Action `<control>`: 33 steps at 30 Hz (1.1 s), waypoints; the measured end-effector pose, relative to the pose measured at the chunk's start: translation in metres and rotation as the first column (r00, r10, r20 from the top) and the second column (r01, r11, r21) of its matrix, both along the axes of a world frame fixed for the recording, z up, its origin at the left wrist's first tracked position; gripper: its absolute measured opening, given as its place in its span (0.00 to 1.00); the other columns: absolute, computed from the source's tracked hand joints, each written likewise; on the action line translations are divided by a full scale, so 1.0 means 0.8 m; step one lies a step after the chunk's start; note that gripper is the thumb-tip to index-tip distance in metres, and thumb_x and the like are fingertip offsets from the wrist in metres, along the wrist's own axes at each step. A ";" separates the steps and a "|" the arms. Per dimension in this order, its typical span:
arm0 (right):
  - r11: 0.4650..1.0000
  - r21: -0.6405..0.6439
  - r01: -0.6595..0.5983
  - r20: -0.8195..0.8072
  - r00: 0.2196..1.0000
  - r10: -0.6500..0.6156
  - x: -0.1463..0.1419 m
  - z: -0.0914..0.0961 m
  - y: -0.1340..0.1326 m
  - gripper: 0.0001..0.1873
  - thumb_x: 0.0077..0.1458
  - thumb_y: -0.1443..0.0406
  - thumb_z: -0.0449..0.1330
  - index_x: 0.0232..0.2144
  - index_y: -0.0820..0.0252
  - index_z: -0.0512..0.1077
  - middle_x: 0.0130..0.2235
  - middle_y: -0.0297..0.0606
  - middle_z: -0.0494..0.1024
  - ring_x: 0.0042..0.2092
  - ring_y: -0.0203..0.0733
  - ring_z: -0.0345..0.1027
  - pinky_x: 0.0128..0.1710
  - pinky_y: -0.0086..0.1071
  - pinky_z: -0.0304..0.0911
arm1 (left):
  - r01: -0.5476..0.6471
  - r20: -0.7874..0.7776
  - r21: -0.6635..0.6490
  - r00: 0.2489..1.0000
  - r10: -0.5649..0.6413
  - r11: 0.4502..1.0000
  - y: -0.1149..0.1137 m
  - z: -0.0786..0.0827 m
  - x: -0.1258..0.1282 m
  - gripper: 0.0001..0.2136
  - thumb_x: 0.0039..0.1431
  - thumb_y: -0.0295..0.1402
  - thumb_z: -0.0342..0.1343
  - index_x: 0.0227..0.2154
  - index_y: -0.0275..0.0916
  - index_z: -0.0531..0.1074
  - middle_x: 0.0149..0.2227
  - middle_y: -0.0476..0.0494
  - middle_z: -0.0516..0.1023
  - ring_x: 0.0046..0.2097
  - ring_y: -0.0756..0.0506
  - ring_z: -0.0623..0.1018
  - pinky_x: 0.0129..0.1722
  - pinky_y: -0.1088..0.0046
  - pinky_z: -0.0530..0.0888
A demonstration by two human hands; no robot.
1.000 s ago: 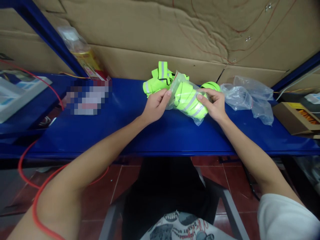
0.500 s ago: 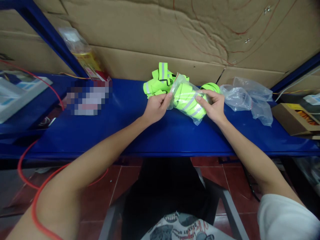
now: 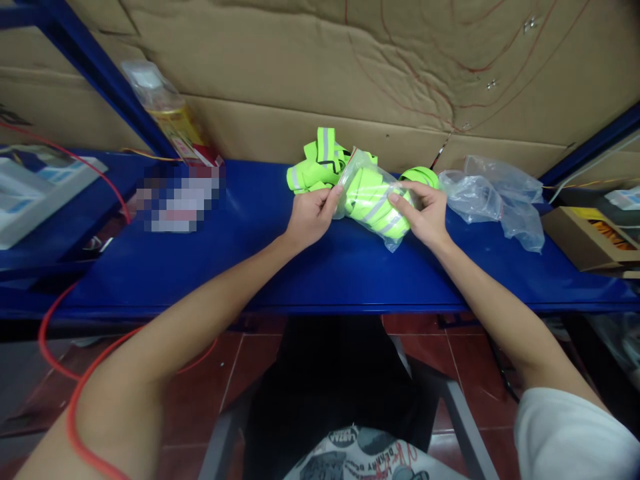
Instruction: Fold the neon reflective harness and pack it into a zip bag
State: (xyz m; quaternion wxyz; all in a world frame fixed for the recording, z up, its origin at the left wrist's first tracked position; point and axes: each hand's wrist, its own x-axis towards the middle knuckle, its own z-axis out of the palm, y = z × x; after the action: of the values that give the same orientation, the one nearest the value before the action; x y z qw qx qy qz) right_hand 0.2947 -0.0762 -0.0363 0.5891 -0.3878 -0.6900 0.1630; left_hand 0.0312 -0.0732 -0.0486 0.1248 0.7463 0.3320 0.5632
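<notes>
Neon-green reflective band [image 3: 376, 203] in a clear zip bag [image 3: 359, 175], both hands on it over the blue shelf [image 3: 280, 267].

Left hand [image 3: 309, 215] pinches the bag's mouth edge at 9 o'clock; right hand [image 3: 424, 212] grasps the bagged band at 3 o'clock, fingers wrapped over the plastic. Step in hand looks like bagging, contents mostly inside (seal state too small to tell). Next move probably needs the mouth pulled flat and pressed shut along its strip. Loose green bands [image 3: 320, 167] lie touching the bag at 11 o'clock, empty clear bags [image 3: 493, 193] near at 3 o'clock, cardboard wall [image 3: 320, 73] just behind at 12. Open room toward 6 o'clock up to the shelf's front edge; cardboard box [image 3: 590, 240] far right.
</notes>
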 end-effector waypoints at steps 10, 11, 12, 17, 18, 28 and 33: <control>0.997 -0.068 -0.044 -0.008 0.999 0.043 0.004 0.001 0.004 0.23 0.53 0.41 0.76 0.37 0.50 0.87 0.38 0.35 0.89 0.38 0.46 0.81 0.41 0.43 0.78 | 0.009 0.026 0.006 1.000 -0.009 1.000 0.000 0.003 -0.001 0.34 0.79 0.50 0.52 0.16 0.41 0.54 0.15 0.53 0.55 0.19 0.53 0.56 0.20 0.67 0.50; 0.993 -0.095 -0.070 -0.006 0.998 0.070 0.009 0.002 0.006 0.23 0.52 0.41 0.76 0.37 0.50 0.87 0.37 0.34 0.89 0.36 0.44 0.79 0.39 0.42 0.77 | 0.038 0.052 -0.027 0.998 -0.037 0.999 0.000 0.002 -0.001 0.34 0.78 0.52 0.53 0.16 0.41 0.54 0.15 0.53 0.56 0.19 0.53 0.57 0.20 0.68 0.51; 0.988 -0.117 -0.099 -0.003 0.995 0.099 0.013 0.003 0.007 0.22 0.51 0.42 0.77 0.36 0.50 0.87 0.36 0.33 0.88 0.35 0.43 0.78 0.37 0.40 0.75 | 0.074 0.087 -0.071 0.994 -0.068 0.995 -0.001 0.001 0.000 0.34 0.78 0.53 0.53 0.16 0.41 0.56 0.15 0.53 0.57 0.19 0.53 0.58 0.20 0.68 0.52; 0.958 -0.150 -0.244 0.089 0.962 0.259 0.019 0.007 0.000 0.16 0.49 0.50 0.80 0.37 0.49 0.89 0.35 0.33 0.89 0.33 0.41 0.77 0.34 0.36 0.72 | 0.300 0.266 -0.344 0.940 -0.215 0.890 -0.002 -0.006 0.006 0.30 0.75 0.62 0.52 0.25 0.43 0.64 0.17 0.54 0.62 0.18 0.52 0.63 0.18 0.71 0.58; 0.949 -0.159 -0.271 0.112 0.950 0.290 0.015 0.006 -0.003 0.15 0.49 0.51 0.80 0.37 0.48 0.89 0.36 0.33 0.89 0.34 0.41 0.78 0.34 0.36 0.72 | 0.301 0.267 -0.354 0.940 -0.212 0.886 -0.002 -0.007 0.007 0.30 0.75 0.62 0.52 0.26 0.43 0.63 0.18 0.53 0.63 0.19 0.52 0.63 0.18 0.70 0.59; 0.917 -0.217 -0.334 0.132 0.921 0.367 -0.002 0.004 -0.015 0.14 0.53 0.54 0.79 0.41 0.49 0.90 0.40 0.34 0.90 0.39 0.44 0.81 0.41 0.38 0.75 | 0.009 0.083 -0.141 0.997 0.002 0.990 0.000 -0.001 0.003 0.30 0.78 0.57 0.48 0.24 0.43 0.56 0.22 0.52 0.57 0.25 0.50 0.59 0.26 0.66 0.57; 0.807 -0.414 -0.421 0.104 0.859 0.501 0.002 0.009 -0.017 0.23 0.54 0.52 0.79 0.51 0.51 0.87 0.39 0.33 0.88 0.30 0.37 0.74 0.28 0.32 0.73 | 0.020 0.222 -0.150 0.975 0.014 0.989 0.002 0.005 0.002 0.32 0.75 0.60 0.52 0.23 0.42 0.54 0.22 0.52 0.56 0.25 0.50 0.59 0.25 0.67 0.59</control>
State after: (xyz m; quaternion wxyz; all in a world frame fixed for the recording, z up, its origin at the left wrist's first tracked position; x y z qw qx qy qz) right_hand 0.2961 -0.0901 -0.0292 0.3700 -0.3283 -0.7767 0.3899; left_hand 0.0325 -0.0716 -0.0448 0.2182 0.6674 0.3564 0.6164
